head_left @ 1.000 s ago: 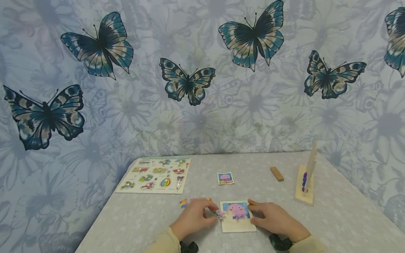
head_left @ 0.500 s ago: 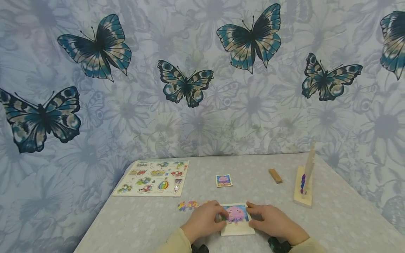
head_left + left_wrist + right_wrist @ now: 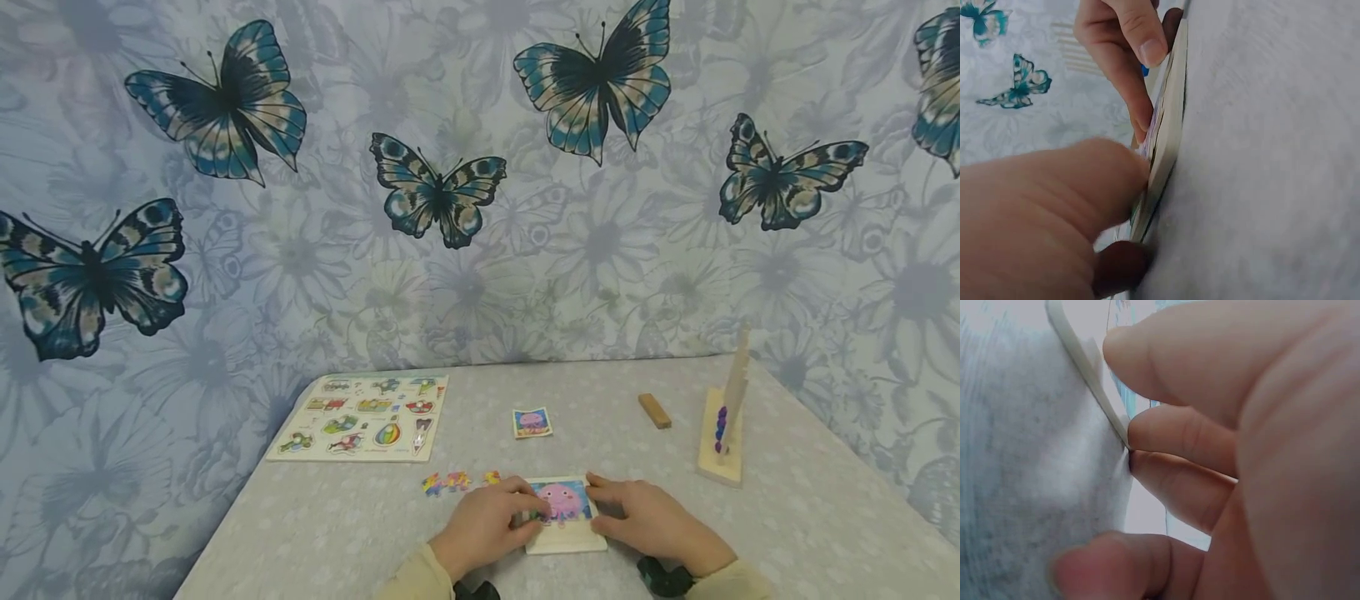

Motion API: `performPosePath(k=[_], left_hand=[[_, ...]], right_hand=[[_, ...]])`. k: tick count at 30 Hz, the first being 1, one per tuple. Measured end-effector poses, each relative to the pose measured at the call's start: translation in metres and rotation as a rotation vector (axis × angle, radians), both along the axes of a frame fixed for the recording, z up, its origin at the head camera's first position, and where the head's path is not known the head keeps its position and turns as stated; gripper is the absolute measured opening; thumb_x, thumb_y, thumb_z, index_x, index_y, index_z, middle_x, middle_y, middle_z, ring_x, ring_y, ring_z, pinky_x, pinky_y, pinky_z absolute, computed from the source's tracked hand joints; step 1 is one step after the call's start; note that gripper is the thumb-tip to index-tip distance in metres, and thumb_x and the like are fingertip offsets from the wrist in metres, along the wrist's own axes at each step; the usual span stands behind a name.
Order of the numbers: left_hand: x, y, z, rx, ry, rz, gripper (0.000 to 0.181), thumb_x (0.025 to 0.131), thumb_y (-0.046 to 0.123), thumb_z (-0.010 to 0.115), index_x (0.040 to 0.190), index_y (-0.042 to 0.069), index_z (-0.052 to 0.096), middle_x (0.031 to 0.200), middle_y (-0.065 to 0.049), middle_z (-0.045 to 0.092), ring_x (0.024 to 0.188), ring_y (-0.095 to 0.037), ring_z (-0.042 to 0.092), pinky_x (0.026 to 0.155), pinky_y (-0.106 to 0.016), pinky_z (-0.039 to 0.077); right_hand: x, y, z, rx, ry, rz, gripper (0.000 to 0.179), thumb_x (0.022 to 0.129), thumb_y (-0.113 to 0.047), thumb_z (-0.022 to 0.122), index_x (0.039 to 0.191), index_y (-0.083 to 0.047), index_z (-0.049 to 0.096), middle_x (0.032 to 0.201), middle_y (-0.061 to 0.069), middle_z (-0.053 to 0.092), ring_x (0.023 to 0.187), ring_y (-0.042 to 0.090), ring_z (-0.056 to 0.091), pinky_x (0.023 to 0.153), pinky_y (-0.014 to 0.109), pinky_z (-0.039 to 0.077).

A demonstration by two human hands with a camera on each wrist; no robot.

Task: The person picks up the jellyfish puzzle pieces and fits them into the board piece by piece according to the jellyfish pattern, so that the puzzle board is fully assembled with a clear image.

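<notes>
A small wooden jigsaw board (image 3: pixel 564 542) lies on the table, its upper part filled with a pink octopus picture. My left hand (image 3: pixel 491 518) covers the board's left side, thumb and fingers together around a jigsaw piece (image 3: pixel 534 515), of which a green bit shows. The piece sits right at the left edge of the picture. From the other side, my right hand (image 3: pixel 647 521) holds the board by its right edge. The left wrist view has the board (image 3: pixel 1171 134) edge-on, with my right thumb (image 3: pixel 1152 51) over its face; the left fingers partly hide the piece.
Several loose jigsaw pieces (image 3: pixel 456 481) lie left of the board. Behind it is a small octopus picture card (image 3: pixel 532 422). A large picture puzzle board (image 3: pixel 360 417) lies at back left; a wooden block (image 3: pixel 655 411) and a wooden stand with purple beads (image 3: pixel 722 467) are at right.
My left hand has moved right, bringing the jigsaw piece from beside the board onto the picture's left side. More loose pieces show behind it. The right hand stays at the board's right edge.
</notes>
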State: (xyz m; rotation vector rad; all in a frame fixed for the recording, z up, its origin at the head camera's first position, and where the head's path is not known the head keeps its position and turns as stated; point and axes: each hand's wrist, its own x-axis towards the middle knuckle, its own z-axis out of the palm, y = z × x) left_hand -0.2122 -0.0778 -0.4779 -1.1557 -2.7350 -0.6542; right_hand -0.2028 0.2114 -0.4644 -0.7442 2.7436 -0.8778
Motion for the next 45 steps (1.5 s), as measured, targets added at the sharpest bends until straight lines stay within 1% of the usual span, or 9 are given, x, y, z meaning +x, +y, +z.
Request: performPosePath(k=[4,9,17,22,27,31,35,39,45], left_hand=[[0.0002,0.0013,-0.0018,-0.006,0.052,0.007,0.018,0.099,0.031,0.070,0.115,0.032,0.080,0.108,0.016,0.066,0.068,0.012,0.048,0.060,-0.010,0.040],[0.0003,0.0019,-0.0034,0.000,0.059,0.030,0.018,0.099,0.034,0.071,0.114,0.031,0.081,0.106,0.014,0.065,0.065,0.010,0.045,0.057,-0.012,0.039],[-0.0011,0.0026,-0.0065,0.003,0.097,0.033,0.022,0.098,0.038,0.071,0.116,0.030,0.080,0.108,0.012,0.062,0.066,0.010,0.043,0.058,-0.011,0.037],[-0.0020,0.0030,-0.0066,-0.002,0.095,0.039,0.024,0.099,0.040,0.069,0.118,0.032,0.079,0.108,0.012,0.062,0.066,0.009,0.043,0.057,-0.012,0.037],[-0.0018,0.0028,-0.0081,0.013,0.084,0.038,0.022,0.100,0.039,0.068,0.117,0.031,0.079,0.108,0.012,0.062,0.064,0.010,0.042,0.056,-0.012,0.037],[0.0008,0.0030,-0.0077,0.077,0.094,0.043,0.011,0.099,0.033,0.070,0.104,0.030,0.080,0.103,0.015,0.063,0.064,0.011,0.043,0.058,-0.009,0.037],[0.0033,0.0038,-0.0065,0.116,0.110,0.020,0.006,0.095,0.026,0.074,0.093,0.028,0.079,0.094,0.018,0.065,0.065,0.013,0.046,0.059,-0.007,0.037],[0.0035,0.0046,-0.0069,0.121,0.076,0.009,0.007,0.095,0.025,0.073,0.093,0.028,0.079,0.092,0.020,0.066,0.066,0.014,0.048,0.059,-0.006,0.037],[0.0023,0.0049,-0.0080,0.121,0.049,0.020,0.008,0.096,0.027,0.072,0.094,0.028,0.079,0.092,0.020,0.065,0.066,0.013,0.048,0.058,-0.007,0.038]], right_hand=[[0.0014,-0.0002,0.0022,-0.007,-0.001,-0.002,0.056,0.095,-0.040,0.072,0.137,-0.003,0.065,0.149,0.017,0.056,0.130,0.041,0.060,0.099,0.060,0.049],[0.0030,-0.0007,0.0032,-0.016,-0.011,-0.012,0.056,0.095,-0.040,0.072,0.137,-0.003,0.065,0.149,0.016,0.056,0.131,0.041,0.059,0.100,0.061,0.048],[-0.0001,0.0001,-0.0002,-0.003,0.001,-0.017,0.057,0.095,-0.040,0.072,0.137,-0.002,0.066,0.149,0.015,0.056,0.132,0.041,0.058,0.102,0.060,0.047],[-0.0009,0.0001,-0.0010,-0.006,-0.005,-0.027,0.055,0.096,-0.040,0.072,0.137,-0.004,0.065,0.150,0.013,0.056,0.133,0.038,0.057,0.104,0.059,0.046],[0.0007,0.0001,-0.0001,-0.007,-0.003,-0.021,0.057,0.095,-0.040,0.073,0.137,-0.002,0.065,0.150,0.014,0.056,0.133,0.040,0.057,0.103,0.060,0.046],[0.0022,-0.0004,0.0019,-0.009,0.008,-0.014,0.058,0.094,-0.040,0.074,0.137,-0.002,0.065,0.149,0.015,0.056,0.132,0.041,0.058,0.101,0.061,0.047],[0.0031,0.0001,0.0013,-0.013,0.004,-0.013,0.058,0.094,-0.040,0.073,0.137,-0.002,0.065,0.150,0.015,0.056,0.132,0.040,0.058,0.102,0.060,0.047],[0.0020,0.0009,-0.0002,-0.012,0.004,-0.011,0.058,0.095,-0.040,0.073,0.138,-0.002,0.064,0.150,0.014,0.056,0.132,0.040,0.058,0.102,0.060,0.047],[0.0016,0.0008,0.0006,-0.017,0.002,-0.011,0.058,0.094,-0.039,0.074,0.138,-0.002,0.065,0.150,0.015,0.055,0.133,0.041,0.057,0.102,0.061,0.046]])
